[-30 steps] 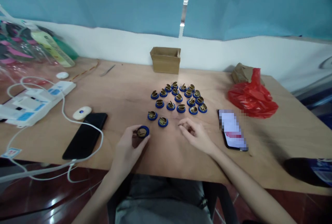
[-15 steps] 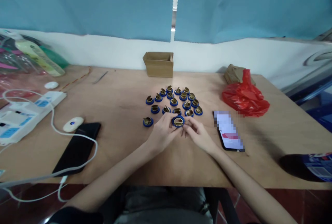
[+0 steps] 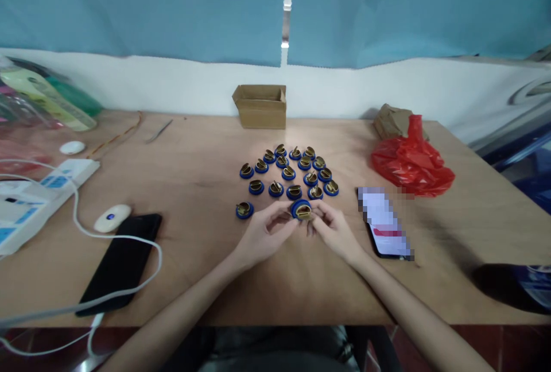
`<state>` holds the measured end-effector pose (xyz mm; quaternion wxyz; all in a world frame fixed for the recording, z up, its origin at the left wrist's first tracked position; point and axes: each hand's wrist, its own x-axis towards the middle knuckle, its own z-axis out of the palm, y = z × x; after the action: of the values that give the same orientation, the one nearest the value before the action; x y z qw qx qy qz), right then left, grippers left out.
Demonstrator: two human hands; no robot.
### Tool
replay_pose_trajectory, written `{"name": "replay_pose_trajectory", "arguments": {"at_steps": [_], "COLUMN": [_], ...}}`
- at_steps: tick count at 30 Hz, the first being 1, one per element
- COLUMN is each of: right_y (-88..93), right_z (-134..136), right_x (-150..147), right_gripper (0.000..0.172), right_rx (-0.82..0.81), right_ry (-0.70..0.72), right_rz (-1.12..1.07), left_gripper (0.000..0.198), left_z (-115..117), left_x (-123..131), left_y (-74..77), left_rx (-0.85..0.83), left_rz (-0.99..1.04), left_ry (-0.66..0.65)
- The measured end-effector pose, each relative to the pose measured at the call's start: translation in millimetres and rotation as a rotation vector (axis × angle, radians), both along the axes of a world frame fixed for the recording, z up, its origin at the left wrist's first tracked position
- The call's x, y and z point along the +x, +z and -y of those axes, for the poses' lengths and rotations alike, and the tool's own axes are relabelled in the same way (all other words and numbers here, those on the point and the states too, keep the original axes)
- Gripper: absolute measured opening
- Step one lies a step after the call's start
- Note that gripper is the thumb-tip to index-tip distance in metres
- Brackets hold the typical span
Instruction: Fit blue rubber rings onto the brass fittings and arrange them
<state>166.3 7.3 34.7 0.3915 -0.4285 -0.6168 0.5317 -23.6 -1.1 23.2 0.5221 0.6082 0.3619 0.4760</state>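
Note:
A small round piece with a blue rim and a gold-coloured metal inside [image 3: 301, 210] is held up above the table, between my two hands. My left hand [image 3: 267, 233] pinches its left edge with thumb and fingers. On the other edge, the fingertips of my right hand [image 3: 333, 227] close around it. Just beyond my hands, several similar blue-and-gold pieces lie in loose rows, many with a gold flap tilted up; one of them [image 3: 294, 192] is right behind the held piece. Another piece [image 3: 244, 209] lies apart, left of my left hand.
A small open cardboard box [image 3: 262, 115] stands by the wall. To the right are a lit phone [image 3: 385, 225], a red plastic bag [image 3: 411, 162] and a dark bottle [image 3: 516, 286]. A black phone [image 3: 123, 263], white cables and a power strip [image 3: 51, 200] lie at left.
The held piece has tilted and turned between my fingers, its gold part now angled toward the lower right. The view has shifted slightly; the pieces on the table look unchanged.

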Motion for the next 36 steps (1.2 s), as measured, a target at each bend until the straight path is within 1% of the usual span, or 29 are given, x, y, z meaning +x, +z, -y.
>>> {"name": "replay_pose_trajectory", "arguments": {"at_steps": [3, 5, 12, 17, 21, 24, 27, 32, 36], "right_y": [1.3, 2.7, 6.6, 3.7, 3.7, 6.2, 8.1, 7.8, 6.2], "right_z": [1.5, 1.7, -0.4, 0.4, 0.2, -1.1, -2.9, -3.9, -2.4], "right_x": [-1.9, -2.7, 0.9, 0.4, -0.5, 1.0, 4.0, 7.2, 7.2], "right_gripper": [0.014, 0.015, 0.016, 0.018, 0.020, 0.025, 0.031, 0.024, 0.020], "right_rx": [-0.021, -0.022, -0.015, -0.008, -0.011, 0.003, 0.039, 0.033, 0.033], "right_ry": [0.004, 0.007, 0.022, 0.083, 0.104, 0.070, 0.018, -0.009, 0.038], "right_rz": [-0.004, -0.018, -0.011, -0.022, -0.036, -0.002, 0.046, 0.054, 0.081], "left_gripper": [0.027, 0.028, 0.034, 0.036, 0.038, 0.038, 0.036, 0.035, 0.036], "left_z": [-2.2, -4.2, -8.5, -11.7, -12.6, -10.6, -7.5, -5.8, -6.5], "left_x": [1.5, 1.0, -1.1, -3.6, -5.8, -5.4, -3.3, -0.6, -2.0], "left_y": [-4.2, -5.4, -3.9, -5.5, -3.8, 0.3, 5.0, 5.8, 1.9], "left_rx": [-0.021, -0.040, -0.150, -0.236, -0.301, -0.285, -0.281, -0.307, -0.315], "left_rz": [-0.013, -0.018, 0.084, 0.137, 0.167, 0.183, 0.157, 0.119, 0.117], "left_ry": [0.003, -0.016, -0.086, -0.087, -0.110, -0.120, -0.103, -0.064, -0.078]}}
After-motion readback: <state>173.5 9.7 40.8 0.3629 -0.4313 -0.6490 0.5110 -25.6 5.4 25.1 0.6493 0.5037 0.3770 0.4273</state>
